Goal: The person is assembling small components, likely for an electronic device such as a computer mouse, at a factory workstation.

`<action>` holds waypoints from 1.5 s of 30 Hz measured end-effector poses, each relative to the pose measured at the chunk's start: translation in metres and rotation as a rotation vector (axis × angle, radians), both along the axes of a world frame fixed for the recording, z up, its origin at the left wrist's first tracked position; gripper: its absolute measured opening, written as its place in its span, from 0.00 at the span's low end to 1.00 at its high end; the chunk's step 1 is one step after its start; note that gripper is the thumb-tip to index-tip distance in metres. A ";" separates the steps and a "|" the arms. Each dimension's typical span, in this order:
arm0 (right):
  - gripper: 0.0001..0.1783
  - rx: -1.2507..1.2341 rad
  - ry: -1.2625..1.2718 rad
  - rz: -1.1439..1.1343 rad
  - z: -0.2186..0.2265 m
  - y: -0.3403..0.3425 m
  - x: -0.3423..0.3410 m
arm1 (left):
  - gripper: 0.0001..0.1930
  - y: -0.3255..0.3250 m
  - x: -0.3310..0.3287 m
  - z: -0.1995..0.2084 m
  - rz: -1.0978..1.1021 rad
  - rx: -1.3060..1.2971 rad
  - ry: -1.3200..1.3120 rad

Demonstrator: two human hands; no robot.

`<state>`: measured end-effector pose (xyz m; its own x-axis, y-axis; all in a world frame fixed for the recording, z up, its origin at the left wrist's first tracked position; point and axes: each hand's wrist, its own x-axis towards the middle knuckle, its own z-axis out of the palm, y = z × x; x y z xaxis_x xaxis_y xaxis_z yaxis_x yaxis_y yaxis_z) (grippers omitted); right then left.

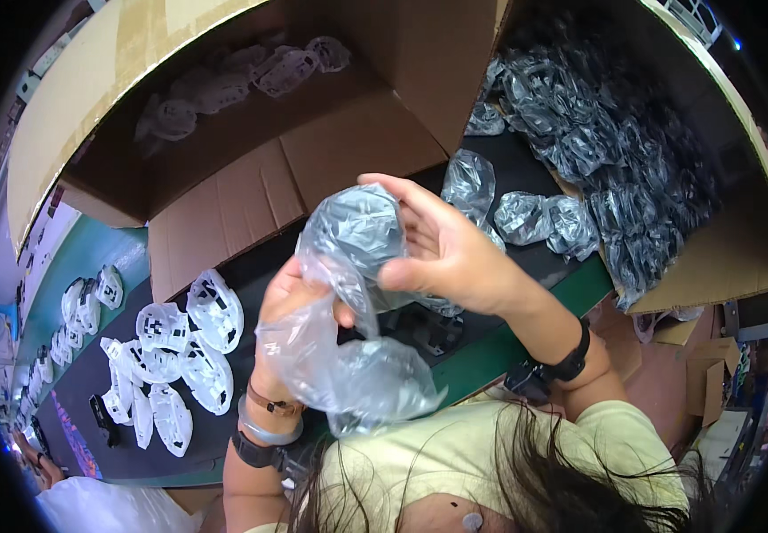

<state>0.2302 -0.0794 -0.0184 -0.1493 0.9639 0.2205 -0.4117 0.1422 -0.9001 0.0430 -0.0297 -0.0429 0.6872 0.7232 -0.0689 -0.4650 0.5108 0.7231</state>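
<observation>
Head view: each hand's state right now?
Left hand: closed, holding the clear bag below the grey part.
Right hand: curled, holding the bagged grey part between thumb and fingers.

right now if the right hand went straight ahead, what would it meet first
The right hand would first meet the dark rounded piece in clear plastic that it touches; beyond, the open brown cardboard box looks next in line, though depth is unclear.
</observation>
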 end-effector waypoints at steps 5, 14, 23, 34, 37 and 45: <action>0.26 0.036 -0.865 -0.195 0.010 -0.017 0.004 | 0.19 -0.001 -0.013 0.010 0.194 0.234 0.480; 0.28 0.023 -0.921 -0.498 -0.020 -0.018 -0.004 | 0.27 0.007 0.006 0.016 -0.041 0.425 0.532; 0.10 0.007 -0.999 -0.494 -0.001 -0.027 0.020 | 0.10 0.006 0.024 0.014 0.171 0.735 0.654; 0.06 0.029 -0.695 -0.353 0.016 -0.028 0.032 | 0.13 0.003 0.017 0.035 0.221 0.900 0.734; 0.06 0.328 -0.569 -0.332 0.015 -0.026 0.026 | 0.07 0.010 0.011 0.023 -0.033 0.838 0.738; 0.09 0.089 -0.801 -0.173 0.011 -0.043 0.022 | 0.03 0.003 0.006 0.044 0.287 1.026 0.762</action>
<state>0.2522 -0.1227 -0.0075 -0.1453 0.9715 0.1871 0.3849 0.2297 -0.8939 0.0489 -0.0263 0.0008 0.5339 0.7919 0.2964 0.2319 -0.4742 0.8493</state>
